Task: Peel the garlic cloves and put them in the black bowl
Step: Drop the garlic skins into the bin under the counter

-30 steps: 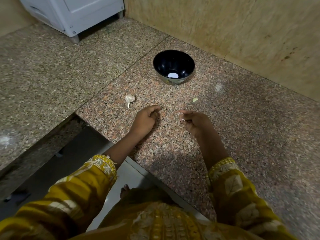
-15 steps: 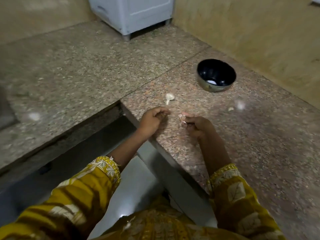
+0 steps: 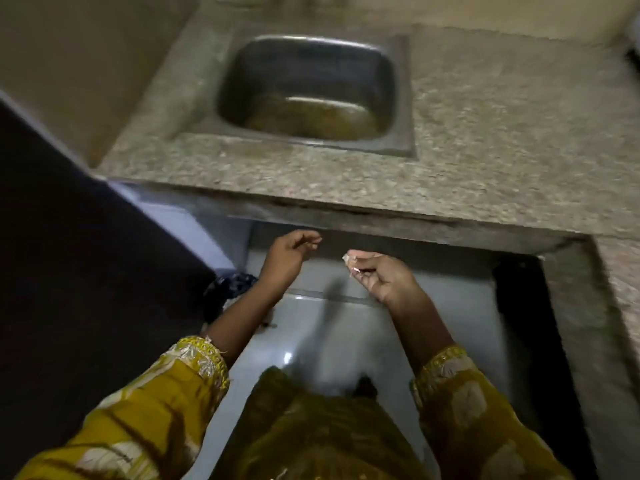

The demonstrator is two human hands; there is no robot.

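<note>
My right hand (image 3: 384, 278) pinches a pale garlic clove (image 3: 350, 259) with loose papery skin at its fingertips. My left hand (image 3: 287, 254) is a short gap to its left, fingers curled, thumb and forefinger pinched on a thin pale sliver of garlic skin (image 3: 314, 241). Both hands hang in the air over the floor, just in front of the counter's front edge. The black bowl and the other clove are out of view.
A steel sink (image 3: 403, 98) with murky water is set in the granite counter (image 3: 485, 168) ahead. Another stretch of counter (image 3: 609, 323) runs down the right side. A dark panel (image 3: 86, 271) stands at the left. Pale floor tiles (image 3: 346, 341) lie below my hands.
My view has swung left from the bowl's counter to the sink. Both hands have left the countertop and now hover over the floor, the right one still holding the clove.
</note>
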